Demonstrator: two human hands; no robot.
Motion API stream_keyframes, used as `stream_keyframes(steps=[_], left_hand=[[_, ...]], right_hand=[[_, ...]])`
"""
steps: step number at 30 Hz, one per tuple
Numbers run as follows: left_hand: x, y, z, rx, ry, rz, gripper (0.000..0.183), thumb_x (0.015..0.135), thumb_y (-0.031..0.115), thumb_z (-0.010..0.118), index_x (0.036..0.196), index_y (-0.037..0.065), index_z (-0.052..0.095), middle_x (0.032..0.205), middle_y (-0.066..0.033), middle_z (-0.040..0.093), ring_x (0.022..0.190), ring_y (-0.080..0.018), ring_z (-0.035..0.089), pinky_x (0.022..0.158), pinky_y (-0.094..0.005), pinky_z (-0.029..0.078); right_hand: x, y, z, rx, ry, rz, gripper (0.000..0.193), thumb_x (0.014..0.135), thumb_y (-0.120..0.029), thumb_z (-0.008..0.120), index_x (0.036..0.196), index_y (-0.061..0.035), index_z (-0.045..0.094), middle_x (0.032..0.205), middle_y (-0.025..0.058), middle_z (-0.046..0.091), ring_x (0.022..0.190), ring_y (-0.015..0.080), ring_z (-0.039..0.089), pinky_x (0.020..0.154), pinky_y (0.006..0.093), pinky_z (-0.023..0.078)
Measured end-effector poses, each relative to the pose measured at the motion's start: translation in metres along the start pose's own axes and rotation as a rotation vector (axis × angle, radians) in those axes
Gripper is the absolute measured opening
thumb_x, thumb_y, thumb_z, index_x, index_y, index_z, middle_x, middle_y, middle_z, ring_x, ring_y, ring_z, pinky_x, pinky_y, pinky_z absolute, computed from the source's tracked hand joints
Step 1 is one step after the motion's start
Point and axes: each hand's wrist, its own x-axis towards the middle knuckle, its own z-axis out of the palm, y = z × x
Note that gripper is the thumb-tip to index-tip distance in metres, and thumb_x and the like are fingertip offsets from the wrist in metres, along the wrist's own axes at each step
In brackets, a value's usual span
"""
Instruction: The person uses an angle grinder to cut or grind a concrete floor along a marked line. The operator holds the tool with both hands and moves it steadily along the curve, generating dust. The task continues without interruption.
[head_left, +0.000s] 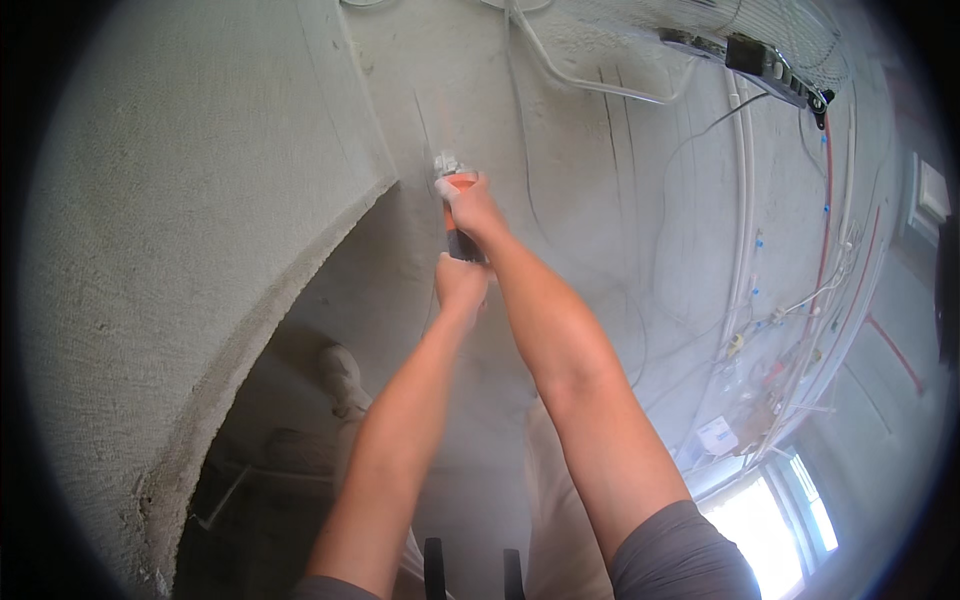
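Both hands grip an orange and black power tool (pixel 452 238), apparently an angle grinder, held out in front of me over a dusty grey surface. My right hand (pixel 474 208) is closed round its orange front part. Behind it, my left hand (pixel 461 284) is wrapped round the dark rear end. The tool's pale, dust-covered head (pixel 447 163) is at or very near the surface, beside a thin dark line (pixel 424 118); whether it touches is unclear. Haze blurs the area, and the disc cannot be made out.
A rough plastered wall (pixel 190 230) with a curved lower edge stands close on my left. Pale pipes (pixel 742 190), a red line (pixel 829 190) and loose cables run along the right. A long black object (pixel 765 62) lies at the upper right. A bright window (pixel 765 530) shows lower right.
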Motion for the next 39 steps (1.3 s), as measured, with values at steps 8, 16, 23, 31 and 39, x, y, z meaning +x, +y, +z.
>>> stream_keyframes(steps=[8,16,23,31,39], left_hand=[[0.015,0.002,0.006,-0.026,-0.05,-0.002,0.032,0.077,0.009,0.079,0.091,0.006,0.051,0.076,-0.0029,0.058,0.056,-0.0157,0.053,0.044,-0.0372,0.04],[0.031,-0.008,0.01,-0.079,-0.111,0.021,0.026,0.083,0.011,0.075,0.094,0.007,0.053,0.076,-0.0023,0.058,0.056,-0.0159,0.053,0.046,-0.0378,0.042],[0.024,-0.006,0.013,-0.037,-0.077,0.015,0.024,0.084,0.012,0.075,0.092,0.009,0.053,0.074,0.0007,0.057,0.057,-0.0132,0.05,0.047,-0.036,0.04],[0.028,-0.01,0.02,-0.105,-0.077,0.022,0.027,0.083,0.013,0.077,0.092,0.009,0.052,0.074,0.0008,0.056,0.057,-0.0139,0.05,0.047,-0.0365,0.04],[0.037,-0.012,0.012,-0.082,-0.1,0.03,0.025,0.083,0.011,0.078,0.091,0.008,0.055,0.076,0.0004,0.057,0.057,-0.0141,0.05,0.046,-0.0371,0.039]], right_hand=[[0.002,-0.009,-0.013,0.045,-0.019,-0.018,0.11,0.093,-0.064,0.069,0.166,0.0019,0.019,0.144,0.0277,0.062,0.127,0.0406,0.066,0.106,0.0485,0.051],[0.003,-0.017,-0.019,-0.038,-0.015,-0.006,0.112,0.094,-0.068,0.064,0.171,-0.0043,0.013,0.128,0.0197,0.074,0.121,0.0343,0.072,0.104,0.0469,0.052],[-0.007,-0.016,-0.023,-0.094,0.004,-0.005,0.109,0.095,-0.068,0.062,0.17,-0.0052,0.014,0.107,0.0128,0.081,0.113,0.0302,0.076,0.101,0.0437,0.053],[-0.001,-0.013,-0.024,-0.057,0.017,-0.057,0.11,0.095,-0.065,0.065,0.17,-0.004,0.013,0.103,0.0116,0.081,0.111,0.0287,0.077,0.1,0.0432,0.052],[0.011,-0.012,-0.009,-0.086,0.037,-0.063,0.11,0.096,-0.065,0.064,0.17,-0.0032,0.011,0.104,0.0127,0.081,0.114,0.0283,0.076,0.098,0.0438,0.053]])
